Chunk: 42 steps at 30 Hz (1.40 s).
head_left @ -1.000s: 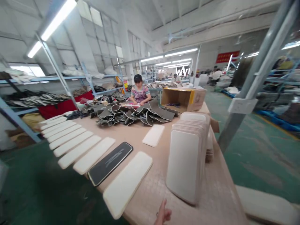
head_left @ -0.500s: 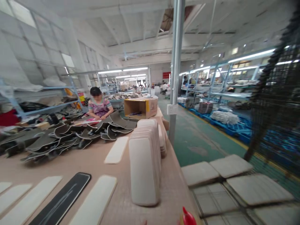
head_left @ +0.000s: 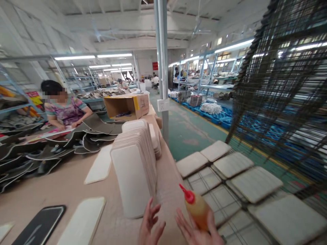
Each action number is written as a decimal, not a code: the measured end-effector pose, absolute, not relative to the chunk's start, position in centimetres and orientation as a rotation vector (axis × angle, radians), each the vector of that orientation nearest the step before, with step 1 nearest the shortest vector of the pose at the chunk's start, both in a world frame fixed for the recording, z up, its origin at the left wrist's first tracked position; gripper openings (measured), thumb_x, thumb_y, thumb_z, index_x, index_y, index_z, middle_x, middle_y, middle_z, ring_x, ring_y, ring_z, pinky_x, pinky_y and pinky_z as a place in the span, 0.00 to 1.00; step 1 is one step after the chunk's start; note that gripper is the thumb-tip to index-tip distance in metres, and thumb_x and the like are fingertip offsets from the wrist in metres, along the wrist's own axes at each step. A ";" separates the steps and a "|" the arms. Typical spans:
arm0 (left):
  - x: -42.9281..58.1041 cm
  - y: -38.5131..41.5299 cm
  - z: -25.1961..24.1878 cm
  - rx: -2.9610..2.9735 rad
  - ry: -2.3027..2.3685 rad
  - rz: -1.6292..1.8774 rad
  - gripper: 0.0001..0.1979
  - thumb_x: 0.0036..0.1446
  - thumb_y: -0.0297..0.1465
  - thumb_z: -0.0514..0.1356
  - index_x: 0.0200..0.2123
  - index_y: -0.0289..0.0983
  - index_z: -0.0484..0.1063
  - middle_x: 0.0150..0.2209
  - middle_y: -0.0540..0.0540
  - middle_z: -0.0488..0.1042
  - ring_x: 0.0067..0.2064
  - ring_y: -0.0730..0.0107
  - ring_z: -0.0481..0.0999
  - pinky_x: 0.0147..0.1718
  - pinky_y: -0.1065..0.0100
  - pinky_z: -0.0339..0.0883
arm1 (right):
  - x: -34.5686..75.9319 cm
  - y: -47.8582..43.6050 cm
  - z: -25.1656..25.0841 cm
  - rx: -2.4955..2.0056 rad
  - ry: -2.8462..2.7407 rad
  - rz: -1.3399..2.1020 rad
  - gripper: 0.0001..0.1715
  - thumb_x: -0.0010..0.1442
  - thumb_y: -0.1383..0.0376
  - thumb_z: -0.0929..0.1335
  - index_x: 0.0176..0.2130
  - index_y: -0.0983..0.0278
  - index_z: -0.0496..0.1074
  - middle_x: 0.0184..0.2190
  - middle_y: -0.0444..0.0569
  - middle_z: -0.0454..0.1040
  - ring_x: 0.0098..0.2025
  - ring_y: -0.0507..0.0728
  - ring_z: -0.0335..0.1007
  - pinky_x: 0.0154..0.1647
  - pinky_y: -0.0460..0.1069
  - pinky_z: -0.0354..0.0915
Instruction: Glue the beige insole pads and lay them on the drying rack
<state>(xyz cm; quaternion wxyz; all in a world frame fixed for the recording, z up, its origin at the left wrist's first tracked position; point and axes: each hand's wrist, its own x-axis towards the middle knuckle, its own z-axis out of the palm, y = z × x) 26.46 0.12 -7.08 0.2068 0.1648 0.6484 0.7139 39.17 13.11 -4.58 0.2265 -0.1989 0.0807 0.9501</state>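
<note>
My right hand (head_left: 198,230) at the bottom edge holds a squeeze bottle (head_left: 197,207) of amber liquid with a red nozzle that points up and left. Beside it my left hand (head_left: 150,224) is empty, fingers spread, just in front of a row of white rounded pads (head_left: 136,160) standing on edge on the tan table (head_left: 63,185). A long white pad (head_left: 83,221) and a black pad (head_left: 41,226) lie flat at the lower left.
A wire rack (head_left: 212,190) to the right of the table carries several square white pads (head_left: 255,183). A person (head_left: 65,109) sits at the far left behind dark cut pieces (head_left: 46,149). An open cardboard box (head_left: 127,106), a steel post (head_left: 163,85) and stacked mesh racks (head_left: 286,85) stand around.
The view has swung right, bringing the wire rack and mesh racks into sight. Both my hands have risen into view, the right one with the bottle.
</note>
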 end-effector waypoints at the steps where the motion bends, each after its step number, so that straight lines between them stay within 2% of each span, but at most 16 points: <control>1: 26.6 0.6 -6.8 0.484 1.780 1.995 0.45 0.41 0.49 0.64 0.59 0.36 0.53 0.50 0.35 0.70 0.56 0.54 0.65 0.52 0.61 0.58 | 39.0 13.2 -4.4 -0.535 0.319 2.651 0.27 0.33 0.61 0.80 0.34 0.67 0.75 0.36 0.56 0.76 0.54 0.72 0.59 0.53 0.68 0.60; 3: 26.6 1.5 -6.2 0.533 1.724 2.000 0.44 0.42 0.47 0.64 0.59 0.36 0.53 0.50 0.35 0.70 0.55 0.55 0.66 0.52 0.61 0.58 | 38.5 13.4 -4.4 -0.519 0.416 2.677 0.29 0.32 0.59 0.80 0.34 0.70 0.75 0.36 0.58 0.75 0.54 0.72 0.60 0.52 0.65 0.62; 5: 26.5 2.2 -5.7 0.570 1.671 2.005 0.42 0.43 0.45 0.65 0.59 0.36 0.54 0.50 0.35 0.70 0.54 0.56 0.67 0.51 0.61 0.58 | 38.1 13.3 -4.8 -0.529 0.354 2.633 0.28 0.38 0.58 0.78 0.36 0.72 0.74 0.37 0.60 0.75 0.49 0.67 0.66 0.49 0.59 0.66; 7: 26.3 2.8 -5.3 0.596 1.625 2.008 0.40 0.44 0.43 0.65 0.58 0.36 0.55 0.51 0.35 0.69 0.55 0.56 0.66 0.52 0.61 0.58 | 37.9 12.9 -5.3 -0.582 0.239 2.549 0.23 0.42 0.58 0.77 0.36 0.71 0.75 0.36 0.56 0.76 0.44 0.62 0.70 0.45 0.53 0.69; 10: 26.1 3.8 -4.5 0.582 1.593 2.025 0.35 0.42 0.42 0.66 0.54 0.37 0.63 0.54 0.35 0.66 0.57 0.54 0.63 0.51 0.60 0.59 | 37.9 12.1 -5.5 -0.681 0.059 2.405 0.18 0.45 0.57 0.75 0.34 0.65 0.75 0.34 0.48 0.76 0.40 0.56 0.72 0.43 0.50 0.69; 15: 26.8 5.3 -3.1 0.494 1.625 2.044 0.29 0.36 0.45 0.68 0.41 0.35 0.71 0.49 0.35 0.71 0.54 0.50 0.66 0.48 0.59 0.62 | 38.4 11.3 -4.7 -0.723 -0.112 2.334 0.19 0.46 0.53 0.74 0.33 0.63 0.74 0.34 0.46 0.75 0.41 0.54 0.71 0.45 0.50 0.68; 19: 27.7 5.3 -2.1 0.505 1.668 2.004 0.23 0.36 0.46 0.67 0.32 0.36 0.70 0.49 0.35 0.70 0.54 0.50 0.66 0.49 0.59 0.60 | 39.1 10.8 -4.4 -0.717 -0.099 2.322 0.18 0.47 0.53 0.73 0.34 0.64 0.74 0.33 0.46 0.76 0.41 0.54 0.71 0.43 0.50 0.69; 22: 28.3 5.0 -1.3 0.449 1.668 2.052 0.23 0.37 0.49 0.66 0.27 0.36 0.67 0.52 0.34 0.69 0.54 0.49 0.66 0.51 0.57 0.59 | 39.7 10.4 -4.5 -0.705 -0.080 2.297 0.18 0.47 0.54 0.74 0.34 0.63 0.74 0.32 0.45 0.76 0.41 0.55 0.71 0.43 0.51 0.69; 27: 29.5 4.6 0.2 0.390 1.677 2.073 0.23 0.38 0.50 0.65 0.25 0.35 0.68 0.50 0.34 0.69 0.52 0.50 0.67 0.50 0.58 0.60 | 40.7 10.0 -4.8 -0.695 -0.160 2.266 0.20 0.48 0.53 0.73 0.37 0.63 0.73 0.33 0.45 0.76 0.43 0.54 0.70 0.46 0.51 0.68; 30: 30.3 4.2 0.8 0.401 1.656 2.117 0.21 0.39 0.48 0.66 0.23 0.35 0.68 0.50 0.35 0.69 0.49 0.52 0.69 0.46 0.61 0.63 | 41.2 9.7 -4.6 -0.693 -0.134 2.248 0.18 0.48 0.54 0.73 0.36 0.62 0.73 0.33 0.44 0.76 0.43 0.54 0.70 0.46 0.51 0.68; 33: 30.8 3.8 1.0 0.451 1.659 2.145 0.18 0.41 0.44 0.66 0.22 0.34 0.70 0.50 0.37 0.69 0.51 0.54 0.68 0.49 0.61 0.61 | 41.5 9.4 -4.2 -0.688 -0.106 2.261 0.19 0.47 0.54 0.74 0.36 0.62 0.73 0.33 0.45 0.76 0.42 0.55 0.71 0.44 0.51 0.69; 37: 30.9 3.5 1.0 0.560 1.691 2.201 0.14 0.43 0.42 0.65 0.23 0.36 0.74 0.47 0.39 0.72 0.53 0.55 0.66 0.54 0.57 0.55 | 41.6 9.0 -4.1 -0.705 -0.056 2.281 0.21 0.46 0.54 0.74 0.36 0.63 0.73 0.34 0.47 0.76 0.41 0.56 0.71 0.42 0.52 0.70; 42: 30.9 3.1 1.8 0.824 1.917 2.177 0.09 0.48 0.38 0.62 0.23 0.39 0.73 0.42 0.41 0.74 0.51 0.56 0.68 0.54 0.50 0.52 | 41.6 8.9 -4.4 -0.724 0.022 2.307 0.23 0.46 0.54 0.75 0.38 0.65 0.73 0.36 0.50 0.76 0.42 0.57 0.72 0.41 0.51 0.70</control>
